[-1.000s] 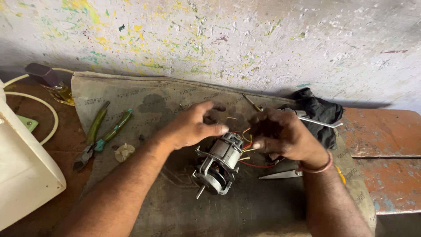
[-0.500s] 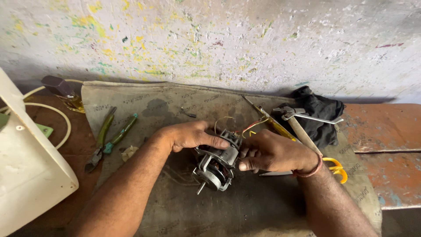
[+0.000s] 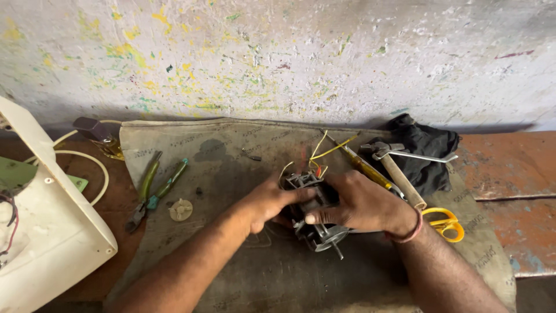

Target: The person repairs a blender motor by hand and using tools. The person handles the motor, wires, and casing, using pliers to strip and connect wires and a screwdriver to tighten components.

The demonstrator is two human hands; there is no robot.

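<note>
Gripping the small grey metal electric motor [image 3: 315, 217] from both sides, I have my left hand [image 3: 271, 203] and right hand [image 3: 362, 203] clenched around it at the centre of the sackcloth mat [image 3: 231, 145]; green-handled pliers [image 3: 153, 188] lie at nine o'clock, yellow-handled scissors [image 3: 446, 223] at three.

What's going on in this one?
A person holds a small electric motor in both hands over a sackcloth mat. The left hand grips it from one side, the right hand from the other; the shaft end points toward the camera and loose wires stick up behind. Pliers lie to the left; a hammer, screwdriver and yellow scissors lie to the right.
</note>
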